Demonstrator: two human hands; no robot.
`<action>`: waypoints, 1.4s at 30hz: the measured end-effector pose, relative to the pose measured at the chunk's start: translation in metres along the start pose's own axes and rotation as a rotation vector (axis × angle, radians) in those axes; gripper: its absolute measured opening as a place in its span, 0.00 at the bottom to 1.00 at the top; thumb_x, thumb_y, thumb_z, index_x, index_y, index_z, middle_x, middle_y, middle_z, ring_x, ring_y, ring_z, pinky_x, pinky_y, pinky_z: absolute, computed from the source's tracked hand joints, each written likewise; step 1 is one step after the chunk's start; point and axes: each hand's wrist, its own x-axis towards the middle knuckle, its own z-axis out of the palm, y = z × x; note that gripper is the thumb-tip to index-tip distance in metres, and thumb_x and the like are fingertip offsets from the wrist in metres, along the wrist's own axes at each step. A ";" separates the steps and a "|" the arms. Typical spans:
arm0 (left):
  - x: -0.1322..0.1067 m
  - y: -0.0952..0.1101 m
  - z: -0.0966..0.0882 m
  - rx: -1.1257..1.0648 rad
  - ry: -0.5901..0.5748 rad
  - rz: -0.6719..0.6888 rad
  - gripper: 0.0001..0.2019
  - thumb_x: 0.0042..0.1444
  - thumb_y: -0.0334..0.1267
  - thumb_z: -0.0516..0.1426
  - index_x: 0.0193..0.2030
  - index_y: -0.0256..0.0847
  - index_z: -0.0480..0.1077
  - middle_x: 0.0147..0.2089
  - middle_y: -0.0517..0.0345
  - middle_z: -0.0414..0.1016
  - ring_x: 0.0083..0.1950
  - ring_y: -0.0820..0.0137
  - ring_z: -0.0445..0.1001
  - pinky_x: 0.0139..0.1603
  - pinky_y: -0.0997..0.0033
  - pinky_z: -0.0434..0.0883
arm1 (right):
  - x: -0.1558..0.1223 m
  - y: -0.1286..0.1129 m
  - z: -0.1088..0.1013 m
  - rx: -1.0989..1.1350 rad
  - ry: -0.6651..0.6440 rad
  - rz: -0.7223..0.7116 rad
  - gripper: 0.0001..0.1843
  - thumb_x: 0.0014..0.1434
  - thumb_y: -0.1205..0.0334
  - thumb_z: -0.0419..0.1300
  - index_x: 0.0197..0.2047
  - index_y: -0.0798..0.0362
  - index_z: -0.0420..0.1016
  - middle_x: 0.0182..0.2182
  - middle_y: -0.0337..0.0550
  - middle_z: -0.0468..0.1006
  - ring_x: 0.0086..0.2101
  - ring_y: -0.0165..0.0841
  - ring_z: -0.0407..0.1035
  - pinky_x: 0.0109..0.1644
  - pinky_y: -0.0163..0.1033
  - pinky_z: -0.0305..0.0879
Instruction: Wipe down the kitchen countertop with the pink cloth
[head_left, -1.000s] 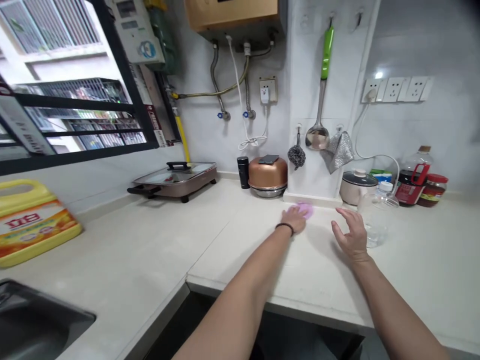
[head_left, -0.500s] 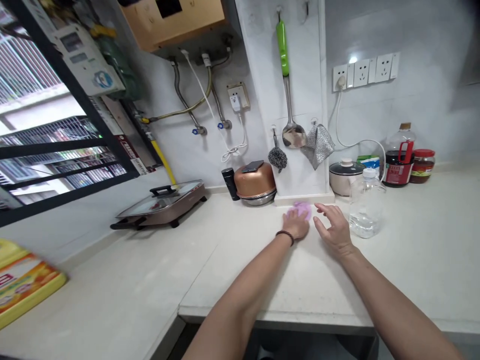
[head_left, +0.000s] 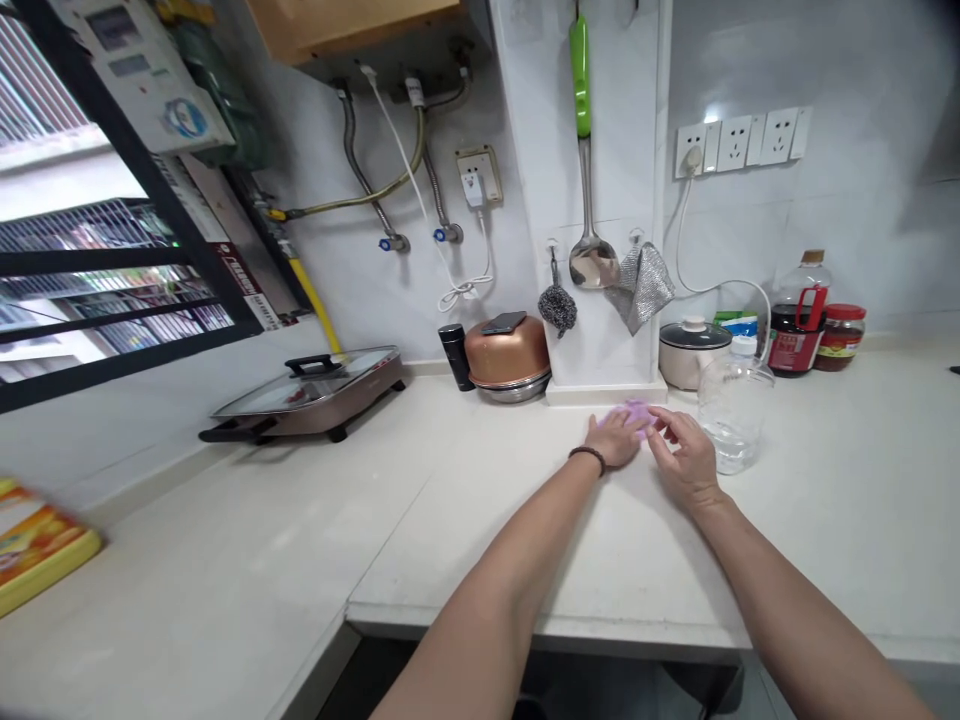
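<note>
A light purple cloth lies on the white countertop, close to the foot of the wall pillar. My left hand, with a dark bracelet at the wrist, presses flat on it with fingers spread. At the cloth's right edge is my right hand, its fingers curved and thumb apart; the fingertips seem to touch the cloth. Just right of that hand stands a clear plastic jug with a white cap and a little clear liquid.
Behind the jug are a lidded pot, a dark bottle with a red handle and a red-lidded jar. Left are a copper-coloured pot, a black cylinder and an electric pan. A spatula hangs above.
My left hand and the purple cloth have slid to the right along the counter. My right hand has come to the cloth's edge. The view has shifted slightly.
</note>
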 end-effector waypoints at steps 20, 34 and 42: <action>-0.171 -0.197 -0.016 0.049 0.025 -0.795 0.33 0.71 0.48 0.36 0.82 0.53 0.46 0.84 0.54 0.41 0.83 0.53 0.42 0.76 0.32 0.48 | -0.004 0.003 0.008 0.033 -0.048 0.192 0.18 0.66 0.51 0.58 0.52 0.51 0.82 0.33 0.40 0.78 0.26 0.31 0.65 0.34 0.39 0.66; -0.128 0.084 0.025 -0.163 -0.022 0.074 0.35 0.71 0.53 0.38 0.82 0.48 0.42 0.85 0.48 0.33 0.84 0.47 0.31 0.75 0.24 0.35 | -0.011 0.011 -0.004 0.009 -0.010 0.270 0.23 0.66 0.44 0.56 0.50 0.51 0.83 0.31 0.41 0.79 0.25 0.33 0.67 0.35 0.41 0.67; -0.178 0.013 0.002 -0.117 -0.101 -0.079 0.32 0.73 0.51 0.37 0.82 0.54 0.43 0.85 0.53 0.33 0.84 0.53 0.32 0.75 0.23 0.33 | -0.012 0.013 -0.008 0.037 -0.032 0.336 0.24 0.63 0.43 0.57 0.49 0.51 0.84 0.28 0.39 0.77 0.25 0.33 0.66 0.36 0.42 0.66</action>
